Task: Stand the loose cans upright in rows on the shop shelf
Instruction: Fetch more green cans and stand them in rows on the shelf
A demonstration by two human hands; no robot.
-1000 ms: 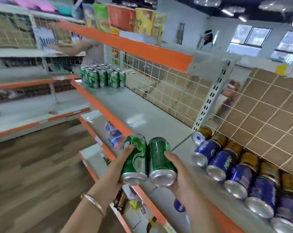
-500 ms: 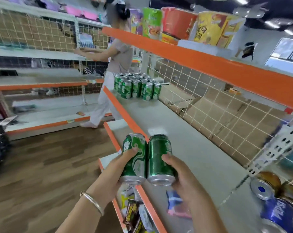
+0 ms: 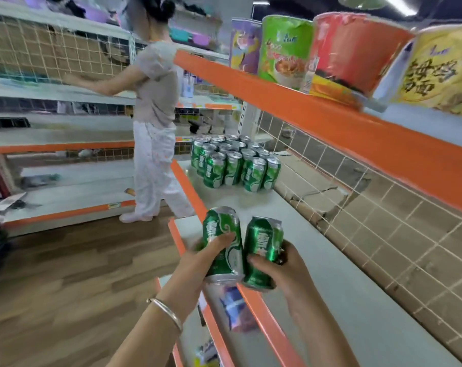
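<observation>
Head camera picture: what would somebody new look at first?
Low in the middle, the left hand grips the left can and the right hand grips the right can, both green and tilted. Farther along the shelf stands a block of cans, upright in rows. Bright noodle tubs sit on the top shelf, and a person stands in the aisle at left.

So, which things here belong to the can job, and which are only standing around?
Job: left hand holding left can; right hand holding right can; upright cans in rows at the far end; shelf under them.
Not the job: noodle tubs overhead; another person beyond; packets lower down.
</observation>
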